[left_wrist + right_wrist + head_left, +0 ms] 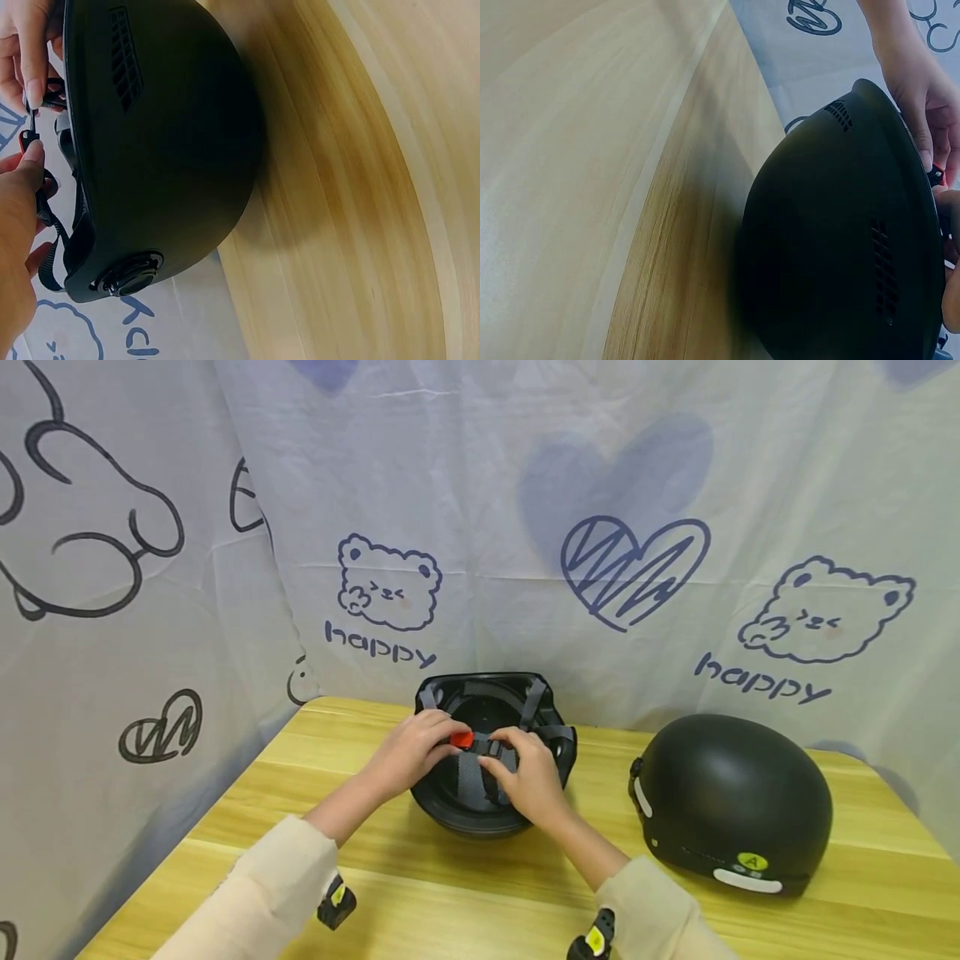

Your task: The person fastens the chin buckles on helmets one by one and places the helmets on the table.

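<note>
An upturned black helmet (487, 827) lies on the table with its padded inside facing up. Above its opening, my left hand (408, 753) pinches the red part of the chin strap buckle (462, 740) between thumb and fingers. My right hand (536, 779) pinches the black strap (494, 748) just right of the buckle. Both hands' fingertips come close together in the left wrist view, past the rim of the helmet shell (165, 127). In the right wrist view the shell (832, 232) hides part of the right hand (952, 255). Whether the buckle halves are joined I cannot tell.
A second black helmet (735, 793), with a yellow round sticker (752, 862), stands dome up on the right of the wooden table (420, 902). Behind the table hangs a pale printed curtain (480, 527), which continues along the left side.
</note>
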`<state>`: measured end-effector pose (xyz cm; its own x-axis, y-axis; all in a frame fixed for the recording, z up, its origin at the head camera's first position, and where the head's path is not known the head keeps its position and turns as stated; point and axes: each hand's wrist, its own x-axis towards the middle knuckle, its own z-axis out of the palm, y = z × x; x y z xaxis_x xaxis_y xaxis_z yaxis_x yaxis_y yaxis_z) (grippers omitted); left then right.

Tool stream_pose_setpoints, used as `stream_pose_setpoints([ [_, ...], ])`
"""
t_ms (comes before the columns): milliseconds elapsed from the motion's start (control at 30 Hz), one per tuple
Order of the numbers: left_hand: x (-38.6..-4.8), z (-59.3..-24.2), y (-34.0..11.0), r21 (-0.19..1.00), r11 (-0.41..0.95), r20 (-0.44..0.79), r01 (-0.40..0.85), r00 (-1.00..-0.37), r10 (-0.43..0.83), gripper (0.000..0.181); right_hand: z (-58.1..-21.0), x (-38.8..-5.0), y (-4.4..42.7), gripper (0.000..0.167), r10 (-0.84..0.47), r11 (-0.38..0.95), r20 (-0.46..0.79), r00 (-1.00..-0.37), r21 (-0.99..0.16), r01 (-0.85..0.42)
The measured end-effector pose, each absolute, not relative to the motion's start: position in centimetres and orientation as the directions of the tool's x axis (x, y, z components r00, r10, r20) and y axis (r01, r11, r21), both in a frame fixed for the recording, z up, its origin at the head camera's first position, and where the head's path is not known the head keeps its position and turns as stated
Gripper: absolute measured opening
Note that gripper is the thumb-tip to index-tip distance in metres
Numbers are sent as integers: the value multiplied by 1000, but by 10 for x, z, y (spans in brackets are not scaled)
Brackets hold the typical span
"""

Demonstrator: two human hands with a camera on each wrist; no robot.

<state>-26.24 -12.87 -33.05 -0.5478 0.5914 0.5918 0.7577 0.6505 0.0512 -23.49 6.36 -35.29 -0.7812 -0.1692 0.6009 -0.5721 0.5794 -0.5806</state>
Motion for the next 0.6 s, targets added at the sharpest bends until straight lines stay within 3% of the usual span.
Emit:
stream_pose_setpoints([
  [233,-262,-331,-127,19,616,606,788,-499,620,23,-354,-237,65,26,-159,573,603,-782,-589,-571],
  [600,-261,-334,-125,6,631,599,776,-508,618,23,-356,-236,69,30,-166,575,548,-820,-622,-531],
])
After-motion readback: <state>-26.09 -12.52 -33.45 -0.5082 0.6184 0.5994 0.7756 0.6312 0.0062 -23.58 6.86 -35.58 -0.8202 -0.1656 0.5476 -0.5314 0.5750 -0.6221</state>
